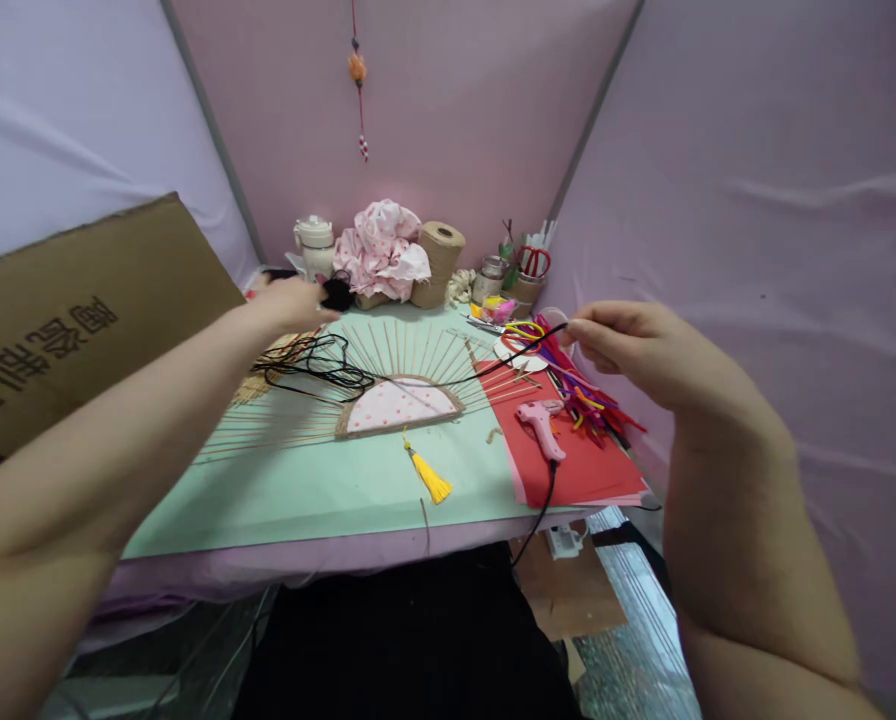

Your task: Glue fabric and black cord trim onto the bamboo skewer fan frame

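If the black cord [298, 348], pinched by the right hand [635, 348] (grip of the left hand [287, 306] unclear), is pulled hastily, sticks [298, 435] may be snagged by its tangled loops.

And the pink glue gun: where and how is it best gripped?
Probably by its handle, coming from the near right: the pink glue gun lies on the red sheet with the handle slanting toward the person and the power cord leaving its lower end. The right hand is nearer, but pinches the black cord.
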Motion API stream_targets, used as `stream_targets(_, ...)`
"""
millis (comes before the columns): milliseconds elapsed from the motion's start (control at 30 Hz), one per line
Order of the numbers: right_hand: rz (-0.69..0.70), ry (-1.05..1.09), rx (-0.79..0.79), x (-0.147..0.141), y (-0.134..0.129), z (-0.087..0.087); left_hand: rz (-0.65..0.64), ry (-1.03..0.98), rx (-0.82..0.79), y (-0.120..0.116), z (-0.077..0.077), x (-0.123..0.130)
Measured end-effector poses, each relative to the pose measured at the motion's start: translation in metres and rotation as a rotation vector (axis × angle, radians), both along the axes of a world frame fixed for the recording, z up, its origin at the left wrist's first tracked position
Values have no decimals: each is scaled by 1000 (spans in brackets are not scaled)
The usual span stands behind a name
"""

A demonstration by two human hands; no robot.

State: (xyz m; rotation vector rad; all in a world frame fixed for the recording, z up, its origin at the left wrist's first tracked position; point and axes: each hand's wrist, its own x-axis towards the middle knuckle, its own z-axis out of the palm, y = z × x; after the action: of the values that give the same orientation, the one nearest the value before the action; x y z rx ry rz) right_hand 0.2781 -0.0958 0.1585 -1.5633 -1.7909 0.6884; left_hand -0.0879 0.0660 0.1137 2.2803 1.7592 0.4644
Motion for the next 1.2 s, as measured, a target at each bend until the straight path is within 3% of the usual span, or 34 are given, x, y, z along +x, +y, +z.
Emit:
stream_targets(67, 49, -27, 32, -23, 10, 1, -156, -238, 80, -22, 13, 55)
stream_targets(167, 100, -41, 99, -45, 25, -3, -462, -726, -164, -57, 20, 128)
stream_targets(267, 89, -31, 176, -49, 35, -13, -510, -985, -421, -76, 13, 160)
stream_targets(400, 45, 6, 153, -40, 38, -36, -387, -979, -380, -79, 0, 156)
stream_targets(567, 55, 256, 1, -35, 33, -74, -367, -801, -287, -81, -14, 149)
stream_targets(700, 18, 399, -42, -35, 28, -96, -312, -796, -345, -81, -25, 151)
stream_targets(833, -116, 535, -46, -32, 24, -122, -216, -763, -391, -78, -29, 150)
stream_targets(1033, -284, 993, -243, -51, 3, -176, -125, -664, -397, -59, -38, 141)
stream_targets(1200, -330, 1489, -385, -85, -2, -195, -128, -616, -379, -48, -33, 141)
